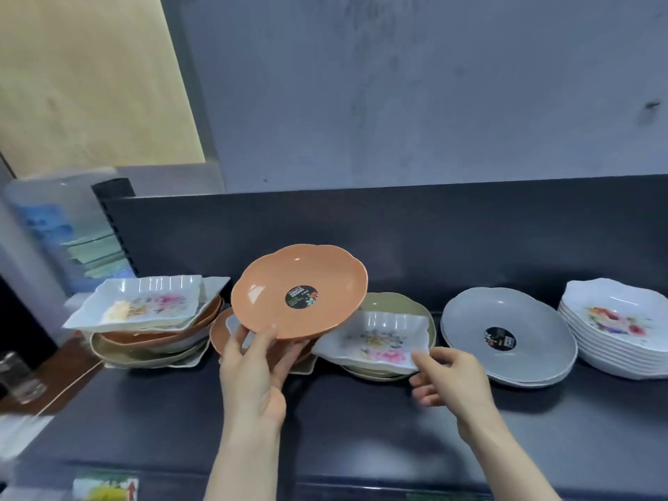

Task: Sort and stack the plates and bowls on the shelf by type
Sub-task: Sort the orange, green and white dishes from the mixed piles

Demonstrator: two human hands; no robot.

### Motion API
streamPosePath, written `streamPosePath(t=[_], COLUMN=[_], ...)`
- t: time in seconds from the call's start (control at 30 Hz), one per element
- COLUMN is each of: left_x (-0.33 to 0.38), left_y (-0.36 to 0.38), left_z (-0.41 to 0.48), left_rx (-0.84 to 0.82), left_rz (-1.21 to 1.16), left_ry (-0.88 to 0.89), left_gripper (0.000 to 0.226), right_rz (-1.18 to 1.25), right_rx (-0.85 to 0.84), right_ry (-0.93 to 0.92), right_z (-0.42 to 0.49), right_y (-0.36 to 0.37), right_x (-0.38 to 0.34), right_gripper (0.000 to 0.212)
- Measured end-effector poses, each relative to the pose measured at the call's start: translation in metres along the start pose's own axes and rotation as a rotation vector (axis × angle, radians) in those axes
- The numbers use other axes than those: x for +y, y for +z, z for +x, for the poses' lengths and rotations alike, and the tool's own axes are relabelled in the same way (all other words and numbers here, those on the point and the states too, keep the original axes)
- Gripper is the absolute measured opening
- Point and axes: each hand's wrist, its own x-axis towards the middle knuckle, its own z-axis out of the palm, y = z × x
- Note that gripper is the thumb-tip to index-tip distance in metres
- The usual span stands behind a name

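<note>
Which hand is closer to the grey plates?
Right. The right hand pinches the flowered dish just beside the grey plates; the left hand holds the orange plate farther away.

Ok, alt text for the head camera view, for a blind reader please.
A person's left hand holds up an orange plate while the right hand grips the corner of a white floral square dish. On the dark shelf, a mixed pile sits at left; a grey plate stack and a white floral bowl stack sit at right.
</note>
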Motion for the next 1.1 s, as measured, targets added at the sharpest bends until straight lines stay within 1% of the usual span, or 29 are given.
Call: streamPosePath(t=[0.07,0.1,0.23,0.37,0.6,0.83,0.97,1.1], left_x=[0.005,0.007,0.007,0.002,-0.016,-0.061,-0.096,-0.130], left_y=[-0.006,-0.009,-0.017,-0.016,0.006,0.057,0.098,0.145], left_z=[0.003,0.005,0.008,0.003,-0.003,-0.029,-0.055,-0.087], left_rx=[0.002,0.003,-0.004,-0.038,-0.094,-0.161,-0.185,-0.201], left_rz=[-0.025,-0.034,-0.040,-0.019,-0.028,-0.028,-0.016,-0.014], left_ry=[0.002,0.001,-0.002,-0.019,-0.068,-0.105,-0.100,-0.131], left_gripper=[0.036,0.038,0.042,0.040,0.040,0.041,0.041,0.042], right_rz=[0.013,0.024,0.083,0.109,0.140,0.144,0.095,0.047], right_rx=[0.015,0.031,0.100,0.142,0.248,0.385,0.436,0.490], right_ry=[0.006,0.008,-0.014,-0.076,-0.172,-0.232,-0.259,-0.289], right_z=[-0.002,-0.002,-0.007,-0.016,-0.023,-0.023,-0.014,-0.001], right_y=[0.005,0.006,0.007,0.000,-0.035,-0.117,-0.189,-0.274], right_x=[-0.002,-0.002,0.002,0.001,-0.001,0.004,0.000,-0.006], right_gripper=[0.009,0.010,0.021,0.021,0.032,0.033,0.029,0.029])
